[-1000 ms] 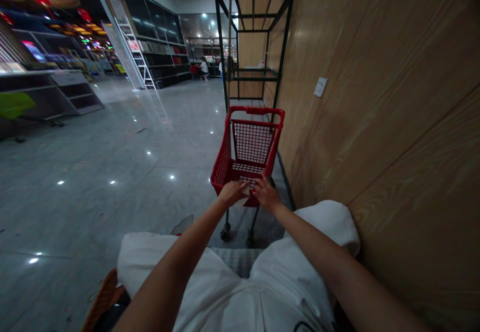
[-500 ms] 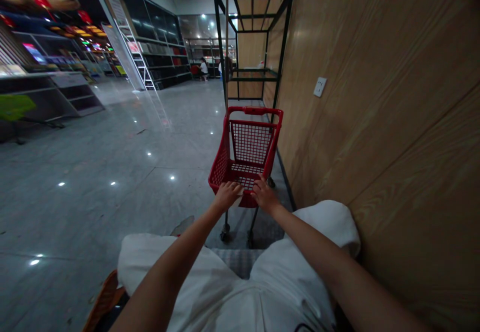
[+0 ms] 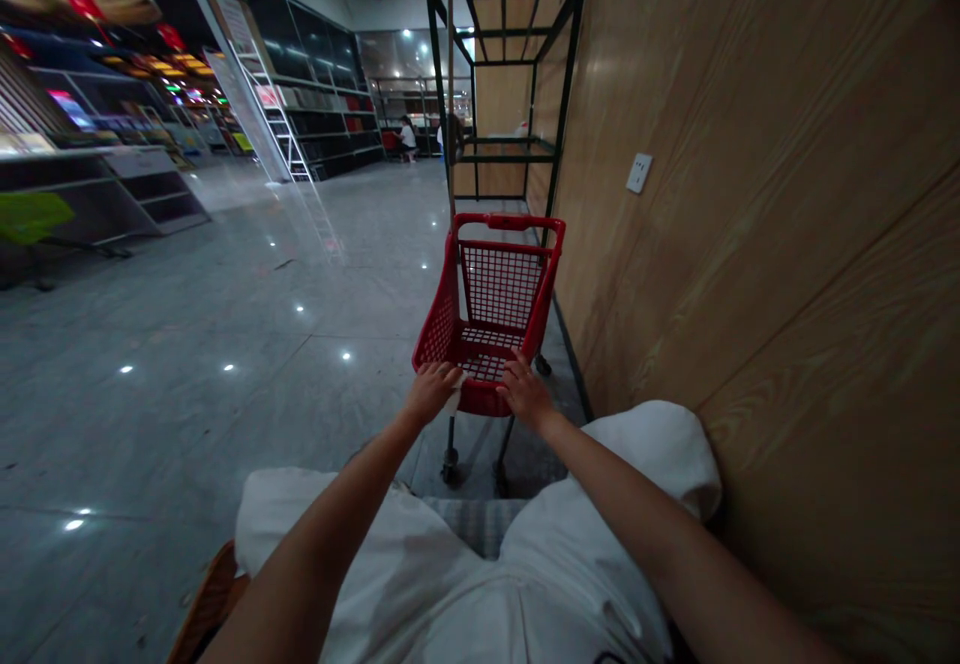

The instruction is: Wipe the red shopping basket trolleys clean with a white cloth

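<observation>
A small red shopping cart (image 3: 481, 401) with a mesh basket stands in front of my knees, its near rim toward me. My left hand (image 3: 433, 390) is closed over the left part of that rim. Between its fingers and the rim shows a white cloth or tissue (image 3: 455, 397), mostly covered by the hand. On the right part of the near rim lies my right hand (image 3: 526, 393), its fingers bent over the edge and gripping it. The basket's bottom grid shows nothing lying on it.
A wood-panelled wall (image 3: 750, 194) with a socket (image 3: 639, 173) runs close along the right. Behind the cart stands a dark metal frame (image 3: 556, 124), with a thin pole (image 3: 451, 94) at its left. Further off are a ladder (image 3: 281, 134), shelves, a counter (image 3: 154, 189) and a crouching person (image 3: 407, 137).
My left hand has slid leftward along the near rim with the white cloth. My right hand stays at nearly the same spot, and the cart has barely shifted left.
</observation>
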A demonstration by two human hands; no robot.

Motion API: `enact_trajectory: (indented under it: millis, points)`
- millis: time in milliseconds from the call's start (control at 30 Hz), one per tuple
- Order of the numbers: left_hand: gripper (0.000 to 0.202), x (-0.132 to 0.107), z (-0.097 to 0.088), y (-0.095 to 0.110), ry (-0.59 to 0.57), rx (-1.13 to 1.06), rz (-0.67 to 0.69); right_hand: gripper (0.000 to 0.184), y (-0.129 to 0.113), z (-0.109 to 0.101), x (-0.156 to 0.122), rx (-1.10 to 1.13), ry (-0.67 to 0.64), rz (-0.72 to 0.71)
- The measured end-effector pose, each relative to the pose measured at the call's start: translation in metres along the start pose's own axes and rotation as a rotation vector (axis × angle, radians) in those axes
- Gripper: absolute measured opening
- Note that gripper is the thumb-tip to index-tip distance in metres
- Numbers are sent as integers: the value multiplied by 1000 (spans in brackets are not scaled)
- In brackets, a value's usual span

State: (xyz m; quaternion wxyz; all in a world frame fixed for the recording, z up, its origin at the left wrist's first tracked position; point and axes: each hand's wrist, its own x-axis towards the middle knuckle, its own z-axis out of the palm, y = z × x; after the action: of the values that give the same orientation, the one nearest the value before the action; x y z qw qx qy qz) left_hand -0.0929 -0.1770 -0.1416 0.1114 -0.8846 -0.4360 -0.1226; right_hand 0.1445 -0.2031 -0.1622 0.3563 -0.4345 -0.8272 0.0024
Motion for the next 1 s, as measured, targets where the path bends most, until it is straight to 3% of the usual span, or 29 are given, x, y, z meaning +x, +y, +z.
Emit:
enact_trajectory:
  millis: [133,200,267,367,467,533,700,767,833,1000]
  points:
    - [24,16,1,54,15,-8,1,15,-5,7,-1,-7,33,16]
    - [26,22,2,69,14,-1,28,17,-3,5,-1,-18,19,7]
    - [30,22,2,64,0,-1,86,15,0,0,-1,-30,-8,-10]
    - [37,10,0,30,-15,2,143,10,5,-5,-1,-51,-37,-40]
    - [44,-2,-2,4,3,19,112,9,4,-2,0,-57,-11,-51]
    - [48,-6,-1,6,19,22,87,10,1,4,0,-45,34,-34]
    - [48,5,9,58,33,11,55,16,-7,9,0,-19,48,23]
    - [47,11,13,68,32,-1,67,19,-5,5,0,-12,19,24]
    - [48,15,15,63,26,-17,118,20,-1,2,-1,-10,5,12]
    - [49,13,15,24,0,-68,194,15,5,2,-3,-19,41,-34]
